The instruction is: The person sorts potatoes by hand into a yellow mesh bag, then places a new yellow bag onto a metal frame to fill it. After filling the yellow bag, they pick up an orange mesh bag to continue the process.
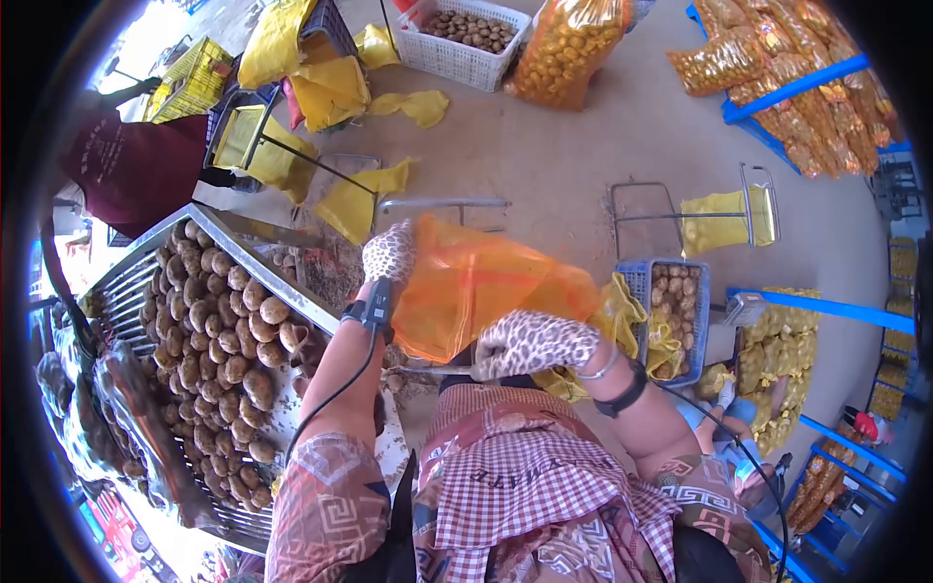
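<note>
An orange mesh bag (476,282) spreads out in front of my body, loose and see-through, with nothing visible inside it. At its left edge, my left hand (389,255) in a spotted glove is closed on the mesh. My right hand (535,342), in a matching glove, is closed at the bag's near edge, its fingertips beside a thin metal bar (428,369) close to my apron. What lies under the right palm is hidden. On my left, many brown potatoes (219,340) rest on a slatted metal sorting table (262,255).
A blue crate (637,282) of potatoes stands at right, near a metal frame holding a yellow bag (714,222). Farther off are a white crate (437,58) and a filled orange sack (569,49). A person in a dark red shirt (131,165) is at left.
</note>
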The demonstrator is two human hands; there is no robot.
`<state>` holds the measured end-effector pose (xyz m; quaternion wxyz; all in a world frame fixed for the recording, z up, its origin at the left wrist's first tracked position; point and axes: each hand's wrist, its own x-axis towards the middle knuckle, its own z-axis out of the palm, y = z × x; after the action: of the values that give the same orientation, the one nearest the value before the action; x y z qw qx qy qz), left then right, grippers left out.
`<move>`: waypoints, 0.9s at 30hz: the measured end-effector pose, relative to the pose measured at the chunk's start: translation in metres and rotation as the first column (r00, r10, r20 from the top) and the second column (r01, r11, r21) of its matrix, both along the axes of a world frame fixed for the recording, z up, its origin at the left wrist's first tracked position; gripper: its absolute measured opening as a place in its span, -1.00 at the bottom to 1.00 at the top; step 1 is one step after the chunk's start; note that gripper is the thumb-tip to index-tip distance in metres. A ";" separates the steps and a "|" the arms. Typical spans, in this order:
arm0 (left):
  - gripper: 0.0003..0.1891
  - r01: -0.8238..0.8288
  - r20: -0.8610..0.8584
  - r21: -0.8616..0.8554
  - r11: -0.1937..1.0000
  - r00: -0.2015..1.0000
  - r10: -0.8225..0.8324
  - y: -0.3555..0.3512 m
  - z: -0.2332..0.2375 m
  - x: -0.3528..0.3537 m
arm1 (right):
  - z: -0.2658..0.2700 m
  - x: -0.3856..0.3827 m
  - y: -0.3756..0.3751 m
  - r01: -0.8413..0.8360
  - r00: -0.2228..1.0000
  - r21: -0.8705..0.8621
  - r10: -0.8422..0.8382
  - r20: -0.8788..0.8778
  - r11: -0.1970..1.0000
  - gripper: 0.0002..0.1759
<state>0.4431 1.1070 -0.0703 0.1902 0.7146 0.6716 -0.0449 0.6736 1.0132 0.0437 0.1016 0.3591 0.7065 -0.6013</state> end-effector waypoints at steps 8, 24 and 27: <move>-0.81 0.264 0.047 0.064 0.962 0.963 -0.267 0.000 -0.001 0.011 | -0.058 -0.051 0.036 0.466 0.761 0.783 -0.638 -0.119 0.411 -0.14; -0.79 0.159 0.110 0.013 0.987 0.981 -0.160 0.014 -0.011 -0.023 | -0.134 0.007 0.059 0.627 0.585 0.549 -0.799 0.137 0.553 -0.77; -0.78 0.073 0.068 -0.026 0.997 0.995 -0.071 0.023 -0.013 -0.029 | -0.145 0.022 0.066 0.634 0.553 0.610 -0.830 0.072 0.475 -0.79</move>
<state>0.4145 1.1304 -0.0837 0.2209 0.7366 0.6381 -0.0375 0.6955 1.0788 -0.1009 -0.1443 0.7467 0.5792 -0.2934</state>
